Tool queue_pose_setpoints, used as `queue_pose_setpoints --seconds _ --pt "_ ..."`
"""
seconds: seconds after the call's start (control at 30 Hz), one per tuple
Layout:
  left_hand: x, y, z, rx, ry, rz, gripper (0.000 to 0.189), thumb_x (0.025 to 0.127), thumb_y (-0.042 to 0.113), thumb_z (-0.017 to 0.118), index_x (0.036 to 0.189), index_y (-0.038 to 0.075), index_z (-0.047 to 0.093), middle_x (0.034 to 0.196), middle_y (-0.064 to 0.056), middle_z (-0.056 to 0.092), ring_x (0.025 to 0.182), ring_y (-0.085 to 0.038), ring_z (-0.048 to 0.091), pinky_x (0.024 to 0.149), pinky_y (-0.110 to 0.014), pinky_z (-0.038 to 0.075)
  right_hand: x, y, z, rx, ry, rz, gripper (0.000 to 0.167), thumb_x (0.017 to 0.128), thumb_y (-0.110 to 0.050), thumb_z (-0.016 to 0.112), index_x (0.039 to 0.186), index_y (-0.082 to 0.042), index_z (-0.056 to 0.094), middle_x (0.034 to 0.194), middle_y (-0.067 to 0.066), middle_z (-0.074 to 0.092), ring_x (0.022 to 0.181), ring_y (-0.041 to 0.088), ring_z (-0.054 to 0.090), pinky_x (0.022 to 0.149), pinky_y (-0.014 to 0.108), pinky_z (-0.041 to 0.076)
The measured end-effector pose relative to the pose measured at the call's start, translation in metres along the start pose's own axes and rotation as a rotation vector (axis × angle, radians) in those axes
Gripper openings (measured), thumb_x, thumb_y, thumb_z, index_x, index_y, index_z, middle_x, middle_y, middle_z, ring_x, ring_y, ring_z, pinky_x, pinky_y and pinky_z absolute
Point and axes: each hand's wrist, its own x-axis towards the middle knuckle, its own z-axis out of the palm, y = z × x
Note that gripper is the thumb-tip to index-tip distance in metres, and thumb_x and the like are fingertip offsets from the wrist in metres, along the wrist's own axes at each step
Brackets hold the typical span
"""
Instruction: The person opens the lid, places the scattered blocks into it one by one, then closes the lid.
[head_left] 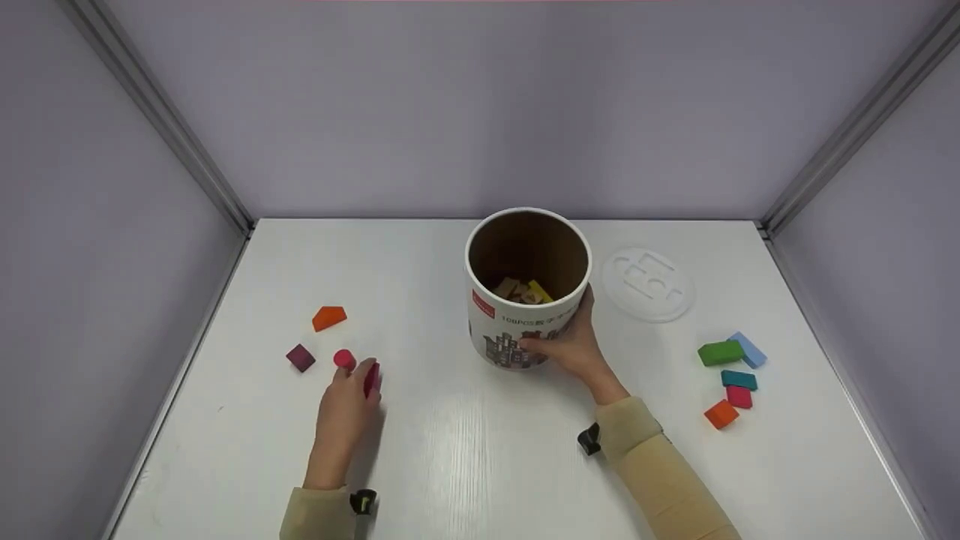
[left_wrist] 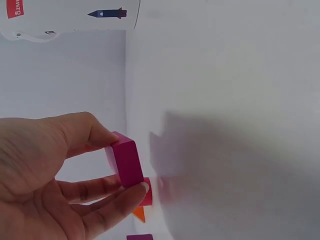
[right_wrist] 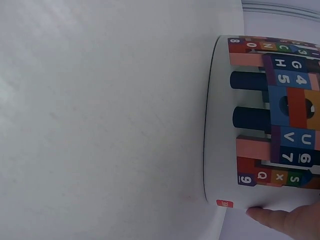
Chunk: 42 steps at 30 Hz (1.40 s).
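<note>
My left hand (head_left: 345, 416) pinches a magenta wooden block (left_wrist: 129, 162) between thumb and fingers, above the table's left side. Just past those fingertips stands a red cylinder (head_left: 344, 358). A dark purple cube (head_left: 301, 358) and an orange block (head_left: 328, 318) with slanted sides lie further left. With its thumb across the front, my right hand (head_left: 577, 346) grips the right side of a white printed bucket (head_left: 484, 313). The bucket is open at the top, and wooden blocks, one of them yellow, lie at its bottom. Letter and number blocks are pictured on its wall in the right wrist view.
A clear round lid (head_left: 649, 285) lies right of the bucket. Further right sit a green block (head_left: 721, 353), a light blue one (head_left: 748, 350), a teal one (head_left: 739, 380), a pink-red one (head_left: 739, 397) and an orange one (head_left: 721, 414). Pale walls enclose the white table.
</note>
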Motion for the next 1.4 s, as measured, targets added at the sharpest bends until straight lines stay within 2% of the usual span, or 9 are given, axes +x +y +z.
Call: queue_pose_setpoints --seconds 0.17,0.4,0.57,0.73,0.9,1.1,1.23,1.4 --pt "-0.001 0.006 -0.003 -0.006 0.07 0.055 0.043 0.091 0.015 0.07 0.132 0.006 0.06 0.11 -0.025 0.059 0.094 -0.038 0.061 0.086 -0.053 0.054 0.0 0.001 0.0 -0.007 0.004 -0.002 0.137 0.065 -0.01 0.093 0.154 -0.013 -0.011 0.153 0.022 0.022 0.142 0.036 0.025 0.119 0.043 0.012" --pt "-0.001 0.02 -0.012 -0.042 0.118 0.095 0.051 0.087 0.01 0.074 0.134 0.008 0.057 0.11 -0.023 0.058 0.096 -0.037 0.061 0.087 -0.052 0.054 0.001 0.002 0.0 -0.007 0.003 -0.022 0.137 0.065 -0.01 0.093 0.153 -0.012 -0.011 0.152 0.023 0.022 0.141 0.039 0.025 0.119 0.044 0.014" --pt "0.001 0.036 -0.021 -0.079 0.201 0.191 0.051 0.084 0.005 0.074 0.133 0.01 0.058 0.107 -0.021 0.058 0.093 -0.035 0.063 0.083 -0.05 0.056 0.001 0.002 0.0 -0.004 0.005 -0.018 0.137 0.064 -0.011 0.094 0.153 -0.013 -0.01 0.152 0.023 0.023 0.141 0.039 0.026 0.119 0.044 0.015" --pt "0.005 0.057 -0.03 -0.133 0.326 0.325 0.049 0.083 0.002 0.075 0.129 0.01 0.06 0.104 -0.02 0.06 0.09 -0.032 0.065 0.076 -0.045 0.059 0.0 0.001 -0.001 0.003 0.002 -0.008 0.136 0.064 -0.011 0.093 0.153 -0.013 -0.01 0.15 0.025 0.026 0.138 0.04 0.029 0.118 0.044 0.018" --pt "0.011 0.08 -0.038 -0.171 0.415 0.443 0.05 0.084 0.003 0.075 0.13 0.01 0.06 0.104 -0.017 0.061 0.089 -0.028 0.065 0.075 -0.04 0.06 0.001 0.002 0.0 0.002 0.005 0.0 0.137 0.064 -0.011 0.094 0.153 -0.012 -0.01 0.15 0.024 0.025 0.139 0.039 0.028 0.118 0.043 0.016" --pt "0.02 0.114 -0.048 -0.223 0.456 0.567 0.05 0.084 0.002 0.075 0.132 0.011 0.061 0.105 -0.017 0.06 0.092 -0.027 0.065 0.08 -0.039 0.058 0.001 0.001 0.0 0.002 0.008 0.007 0.136 0.064 -0.011 0.093 0.153 -0.012 -0.009 0.151 0.023 0.024 0.14 0.038 0.028 0.119 0.044 0.015" --pt "0.029 0.142 -0.051 -0.244 0.462 0.662 0.049 0.088 0.004 0.071 0.135 0.013 0.059 0.107 -0.016 0.059 0.094 -0.024 0.064 0.083 -0.036 0.057 0.001 0.002 0.0 0.015 0.013 0.021 0.137 0.063 -0.009 0.094 0.153 -0.012 -0.009 0.151 0.023 0.025 0.14 0.038 0.028 0.118 0.045 0.016" --pt "0.043 0.168 -0.047 -0.273 0.461 0.745 0.048 0.091 0.006 0.069 0.137 0.012 0.058 0.107 -0.016 0.058 0.094 -0.022 0.062 0.082 -0.033 0.057 0.007 0.024 0.001 0.023 0.048 0.016 0.141 0.059 -0.012 0.096 0.154 -0.02 -0.007 0.152 0.017 0.026 0.14 0.034 0.028 0.118 0.044 0.016"
